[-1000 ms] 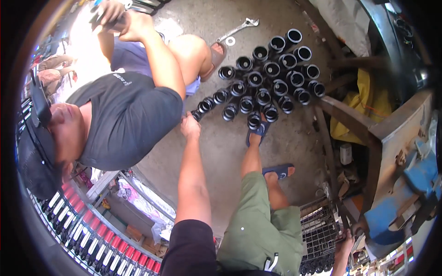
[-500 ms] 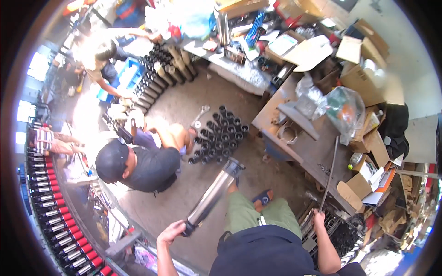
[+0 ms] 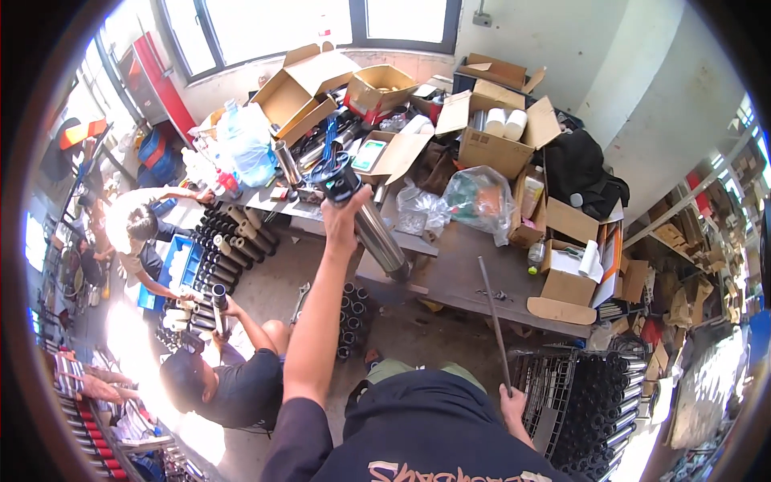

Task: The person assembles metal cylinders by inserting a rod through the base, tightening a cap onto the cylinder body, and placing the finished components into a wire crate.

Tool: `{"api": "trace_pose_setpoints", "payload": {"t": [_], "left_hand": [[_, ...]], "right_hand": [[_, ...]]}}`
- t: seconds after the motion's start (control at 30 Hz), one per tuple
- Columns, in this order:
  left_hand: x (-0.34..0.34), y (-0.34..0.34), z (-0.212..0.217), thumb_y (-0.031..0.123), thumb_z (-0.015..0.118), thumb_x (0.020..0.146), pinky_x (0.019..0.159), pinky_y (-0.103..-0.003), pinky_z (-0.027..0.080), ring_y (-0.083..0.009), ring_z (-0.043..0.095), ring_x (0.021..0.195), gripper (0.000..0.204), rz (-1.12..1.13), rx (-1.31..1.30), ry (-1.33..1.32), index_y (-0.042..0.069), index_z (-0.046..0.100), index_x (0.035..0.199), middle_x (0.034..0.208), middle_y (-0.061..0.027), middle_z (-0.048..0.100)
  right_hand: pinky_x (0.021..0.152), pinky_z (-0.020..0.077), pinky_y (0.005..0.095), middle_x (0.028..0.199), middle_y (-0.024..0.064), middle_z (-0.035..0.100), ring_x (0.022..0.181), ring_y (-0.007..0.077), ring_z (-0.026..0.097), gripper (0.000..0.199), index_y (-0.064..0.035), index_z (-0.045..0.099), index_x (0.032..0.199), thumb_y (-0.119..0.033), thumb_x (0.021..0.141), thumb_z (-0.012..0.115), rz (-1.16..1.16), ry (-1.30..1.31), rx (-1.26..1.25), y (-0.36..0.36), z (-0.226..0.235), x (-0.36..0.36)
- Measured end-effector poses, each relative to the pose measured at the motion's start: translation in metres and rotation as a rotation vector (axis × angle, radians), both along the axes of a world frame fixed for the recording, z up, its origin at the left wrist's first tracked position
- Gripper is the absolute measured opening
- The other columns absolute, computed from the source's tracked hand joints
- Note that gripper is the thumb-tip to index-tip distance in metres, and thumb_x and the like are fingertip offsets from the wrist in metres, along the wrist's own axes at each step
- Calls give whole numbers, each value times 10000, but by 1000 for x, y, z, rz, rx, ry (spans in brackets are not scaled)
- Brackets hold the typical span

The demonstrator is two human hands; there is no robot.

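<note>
Gripping a polished metal cylinder [image 3: 381, 241] by its black end fitting [image 3: 339, 178] in the left hand [image 3: 345, 215], near the workbench [image 3: 466, 261], and a rod [image 3: 492, 317] in the right hand [image 3: 512, 403]; probably handling heavy, slick, favouring the fitting.

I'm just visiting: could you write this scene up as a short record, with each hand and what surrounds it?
Left grip: closed near the black end of a shiny metal cylinder
Cylinder pose: tilted, black end up; contact with the bench unclear
Right grip: closed on the lower end of a thin rod
Ahead: workbench with an open cardboard box holding white rolls
Floor: black tubes, standing together
Nearby: person in black, holding a dark tube
</note>
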State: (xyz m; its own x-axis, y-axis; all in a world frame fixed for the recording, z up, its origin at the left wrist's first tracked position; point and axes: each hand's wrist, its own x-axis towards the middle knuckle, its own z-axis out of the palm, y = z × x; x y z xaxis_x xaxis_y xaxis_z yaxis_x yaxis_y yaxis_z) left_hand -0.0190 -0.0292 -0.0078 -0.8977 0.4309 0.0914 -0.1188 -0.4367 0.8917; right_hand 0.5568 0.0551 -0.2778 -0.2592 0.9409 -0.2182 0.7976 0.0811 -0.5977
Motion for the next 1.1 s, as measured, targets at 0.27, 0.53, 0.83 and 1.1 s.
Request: {"api": "trace_pose_setpoints", "payload": {"t": [0.27,0.53,0.83,1.1], "left_hand": [[-35,55,-13,234,887,672,574,-268,434,-105,563,631,329,13,-342,78,62,696,877,786,9,644],[1,88,-32,218,928,662,846,-375,482,-230,603,895,538,443,-549,441,-16,606,1023,967,-115,657],[78,45,-50,76,843,658,820,-334,534,-211,672,858,516,549,-300,424,-40,592,1093,989,-125,696],[-18,32,-28,-36,808,499,883,-320,497,-136,609,943,594,-823,-205,428,74,649,1060,986,1,664]], "right_hand": [[504,388,432,531,173,506,462,295,510,449,-5,571,650,-373,869,706,-39,106,75,-57,17,-14],[477,352,401,513,159,457,436,241,448,396,11,545,649,-261,886,710,10,215,118,-52,81,-58],[465,322,352,495,90,418,458,131,400,353,11,548,647,-203,885,696,155,222,86,-30,137,-71],[517,445,358,570,139,576,497,228,585,230,-19,682,746,-231,827,723,360,126,238,81,193,-78]]}}
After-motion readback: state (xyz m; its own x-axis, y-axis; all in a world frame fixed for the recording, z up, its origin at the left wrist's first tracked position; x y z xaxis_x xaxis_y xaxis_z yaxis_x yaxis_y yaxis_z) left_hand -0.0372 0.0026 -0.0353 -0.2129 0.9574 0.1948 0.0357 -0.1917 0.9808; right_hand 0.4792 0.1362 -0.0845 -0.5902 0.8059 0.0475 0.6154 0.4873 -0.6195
